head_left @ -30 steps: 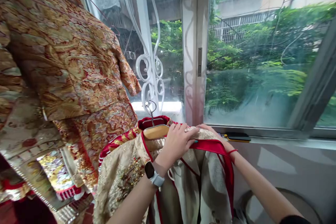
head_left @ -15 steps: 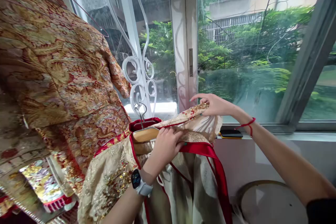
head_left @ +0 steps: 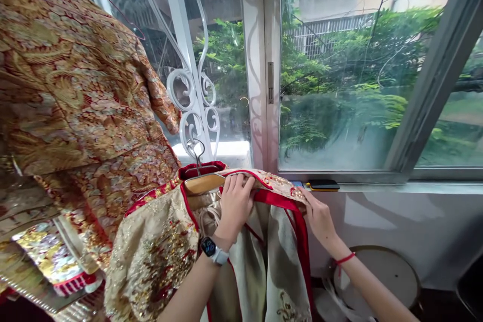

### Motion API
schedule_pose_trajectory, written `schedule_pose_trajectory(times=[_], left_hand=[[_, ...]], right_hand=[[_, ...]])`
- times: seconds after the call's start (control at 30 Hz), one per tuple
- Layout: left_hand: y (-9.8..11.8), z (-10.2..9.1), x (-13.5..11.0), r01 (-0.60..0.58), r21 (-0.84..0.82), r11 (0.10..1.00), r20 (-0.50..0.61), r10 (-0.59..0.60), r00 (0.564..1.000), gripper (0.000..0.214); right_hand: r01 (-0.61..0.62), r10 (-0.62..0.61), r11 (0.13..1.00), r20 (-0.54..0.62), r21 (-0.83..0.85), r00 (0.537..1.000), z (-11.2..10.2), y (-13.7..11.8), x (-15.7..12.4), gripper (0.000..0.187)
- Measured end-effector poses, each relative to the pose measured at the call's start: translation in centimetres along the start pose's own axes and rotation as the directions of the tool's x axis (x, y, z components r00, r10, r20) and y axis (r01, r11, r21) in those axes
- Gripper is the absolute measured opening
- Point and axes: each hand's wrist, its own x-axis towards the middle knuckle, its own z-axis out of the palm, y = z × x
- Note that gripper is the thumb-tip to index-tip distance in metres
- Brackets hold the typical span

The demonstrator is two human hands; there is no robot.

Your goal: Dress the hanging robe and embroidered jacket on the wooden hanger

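A cream and gold embroidered garment (head_left: 158,256) with red trim hangs on a wooden hanger (head_left: 204,182) with a metal hook. My left hand (head_left: 234,205), with a watch on the wrist, is closed on the hanger's right arm and the cloth over it. My right hand (head_left: 319,214), with a red string on the wrist, grips the garment's right shoulder edge by the red trim.
A red and gold brocade jacket (head_left: 75,90) hangs at the left over sequined cloth (head_left: 49,256). A white scrolled window grille (head_left: 196,105) stands behind the hanger. A dark phone (head_left: 320,184) lies on the window sill. A round stool (head_left: 388,274) sits low at the right.
My right hand has come down from holding the cloth up near the window to the garment's right shoulder. The cloth now lies over the hanger. My left hand stays on the hanger.
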Motion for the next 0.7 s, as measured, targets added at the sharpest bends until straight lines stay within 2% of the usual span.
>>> schedule_pose_trajectory(times=[0.13, 0.23, 0.3, 0.37, 0.43, 0.5, 0.57, 0.63, 0.7], left_hand=[[0.2, 1.3, 1.2, 0.063, 0.028, 0.998, -0.015, -0.063, 0.998, 0.02], [0.3, 2.6, 1.6, 0.088, -0.001, 0.996, -0.064, -0.088, 0.994, 0.027], [0.3, 3.5, 1.2, 0.069, -0.038, 0.997, -0.081, -0.072, 0.994, 0.035], [0.3, 4.3, 0.2, 0.047, -0.077, 0.996, -0.073, -0.052, 0.996, 0.04], [0.6, 4.9, -0.9, 0.034, -0.121, 0.992, -0.048, -0.04, 0.998, 0.043], [1.0, 5.4, -1.9, 0.046, -0.158, 0.986, -0.017, -0.05, 0.999, 0.043], [1.7, 5.9, -2.8, 0.063, -0.172, 0.983, 0.039, -0.057, 0.998, 0.04], [2.6, 6.3, -3.4, 0.017, -0.182, 0.983, 0.12, 0.005, 0.993, 0.04], [3.6, 6.9, -3.7, -0.088, -0.205, 0.975, 0.189, 0.128, 0.974, 0.038]], right_hand=[[0.109, -0.115, 0.988, -0.048, -0.111, 0.992, -4.3, -1.6, 1.5, 0.049], [0.16, -0.164, 0.983, -0.039, -0.088, 0.986, -5.3, -3.0, -1.1, 0.045], [0.116, -0.117, 0.992, -0.024, -0.049, 0.993, -4.0, -3.4, -4.5, 0.04], [0.012, -0.012, 1.0, 0.007, -0.022, 1.0, -1.7, -3.3, -8.0, 0.038], [-0.11, 0.111, 0.994, 0.015, -0.018, 0.994, 0.7, -2.8, -10.2, 0.039], [-0.227, 0.226, 0.974, -0.037, -0.026, 0.974, 2.3, -2.1, -10.7, 0.041], [-0.291, 0.29, 0.956, -0.051, -0.017, 0.956, 3.0, -1.3, -10.2, 0.043], [-0.288, 0.287, 0.957, 0.033, 0.028, 0.957, 2.9, -0.6, -9.4, 0.042], [-0.266, 0.257, 0.961, 0.101, 0.08, 0.961, 2.5, -0.1, -9.2, 0.04]])
